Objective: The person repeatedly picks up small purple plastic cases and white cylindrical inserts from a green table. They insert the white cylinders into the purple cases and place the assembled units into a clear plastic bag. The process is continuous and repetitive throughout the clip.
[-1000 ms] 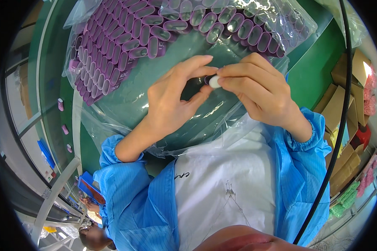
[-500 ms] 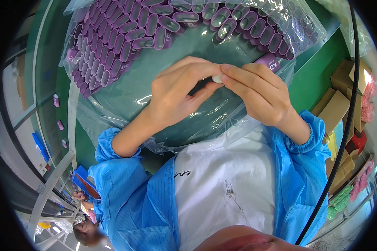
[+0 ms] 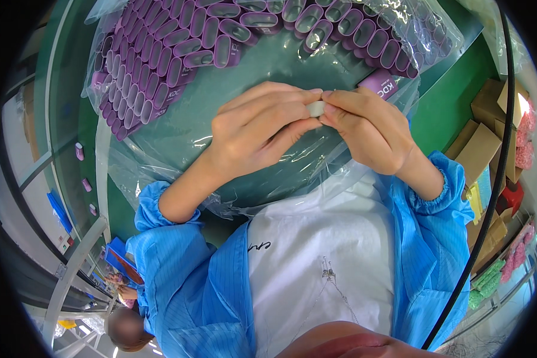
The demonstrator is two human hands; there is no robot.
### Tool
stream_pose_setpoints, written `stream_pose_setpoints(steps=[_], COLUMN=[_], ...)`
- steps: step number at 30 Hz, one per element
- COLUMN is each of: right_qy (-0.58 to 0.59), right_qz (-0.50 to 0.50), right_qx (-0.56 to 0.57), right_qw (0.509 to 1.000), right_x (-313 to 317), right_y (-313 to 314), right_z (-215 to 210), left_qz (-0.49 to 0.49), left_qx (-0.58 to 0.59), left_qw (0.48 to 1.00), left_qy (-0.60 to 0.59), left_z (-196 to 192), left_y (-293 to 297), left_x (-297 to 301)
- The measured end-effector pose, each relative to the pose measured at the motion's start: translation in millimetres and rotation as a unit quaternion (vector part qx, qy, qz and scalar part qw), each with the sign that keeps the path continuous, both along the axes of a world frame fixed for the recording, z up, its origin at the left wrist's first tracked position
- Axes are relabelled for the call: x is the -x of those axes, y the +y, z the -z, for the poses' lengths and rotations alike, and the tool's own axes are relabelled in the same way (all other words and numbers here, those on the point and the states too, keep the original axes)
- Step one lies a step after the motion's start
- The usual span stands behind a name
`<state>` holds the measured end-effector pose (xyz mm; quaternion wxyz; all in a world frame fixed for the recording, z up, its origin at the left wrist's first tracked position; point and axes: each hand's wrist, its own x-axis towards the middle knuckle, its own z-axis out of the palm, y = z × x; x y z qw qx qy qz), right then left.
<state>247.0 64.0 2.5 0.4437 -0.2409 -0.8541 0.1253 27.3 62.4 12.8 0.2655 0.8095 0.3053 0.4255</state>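
Note:
My left hand (image 3: 259, 125) and my right hand (image 3: 371, 128) meet over the middle of the work surface. Between their fingertips is a small whitish piece (image 3: 316, 109), pinched from both sides; the fingers cover most of it, so its kind does not show. Beyond my hands, many purple oval shells (image 3: 176, 71) stand packed together with their open ends up, in a wide curve. One purple shell (image 3: 379, 85) lies on its side just past my right hand. Clear plastic sheeting (image 3: 155, 158) spreads beneath and around the shells.
On the left, several small purple-and-white pieces (image 3: 79, 151) lie in a row on a green strip beside a metal rail. Cardboard boxes (image 3: 480, 149) and pink netting (image 3: 524, 143) are at the right. A black cable (image 3: 500, 173) hangs down that side. Another person (image 3: 128, 328) is at the lower left.
The whitish piece has turned and shows more of its side between my fingers. My right fingers have shifted their pinch slightly. Another person's head has moved at lower left.

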Motion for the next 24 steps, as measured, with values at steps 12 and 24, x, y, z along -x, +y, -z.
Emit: stream_pose_setpoints(steps=[12,24], right_qy=[0.022,0.041], right_qz=[0.001,0.006], right_qx=[0.099,0.139], right_qw=[0.995,0.989], right_x=[-4.2,-2.4], right_y=[0.6,-3.6], right_z=[-7.5,-1.2], left_qz=[0.018,0.038], left_qx=[-0.082,-0.099], left_qw=[0.995,0.991], left_qy=[0.059,0.086], left_z=[-1.6,-0.6], left_y=[1.4,3.6], left_x=[3.6,6.5])
